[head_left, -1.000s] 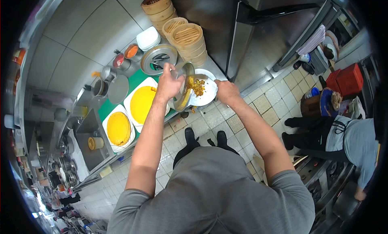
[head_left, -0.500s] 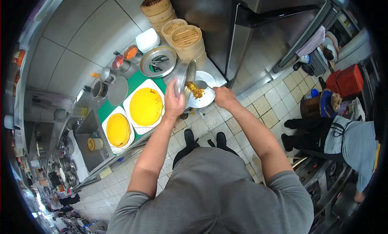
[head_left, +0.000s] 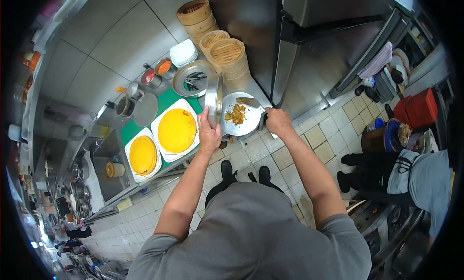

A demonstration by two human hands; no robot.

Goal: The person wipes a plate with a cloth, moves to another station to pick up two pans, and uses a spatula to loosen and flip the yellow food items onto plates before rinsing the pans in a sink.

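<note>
My left hand (head_left: 209, 135) grips the rim of a round metal pan (head_left: 213, 96), which is tipped up on its side. Just right of the pan is a white plate (head_left: 249, 123) with yellow-brown food scraps (head_left: 235, 114) on it. My right hand (head_left: 279, 121) is closed around the handle of a spatula (head_left: 250, 101), whose blade is over the plate's upper part. Left of my left hand, a large yellow round cake (head_left: 177, 130) and a smaller yellow round cake (head_left: 142, 155) lie on white square plates.
Bamboo steamers (head_left: 227, 55) stand stacked behind the plate. A metal ring-shaped pan (head_left: 193, 79) with dark-handled tools and small pots (head_left: 151, 78) line the wall side. A green board (head_left: 129, 131) lies beneath the cakes. A sink (head_left: 104, 157) is at left; a co-worker (head_left: 415, 176) stands at right.
The spatula has moved from beside the pan to the plate's upper right. The pan's opening has turned further away from view, and the scraps lie more exposed on the plate.
</note>
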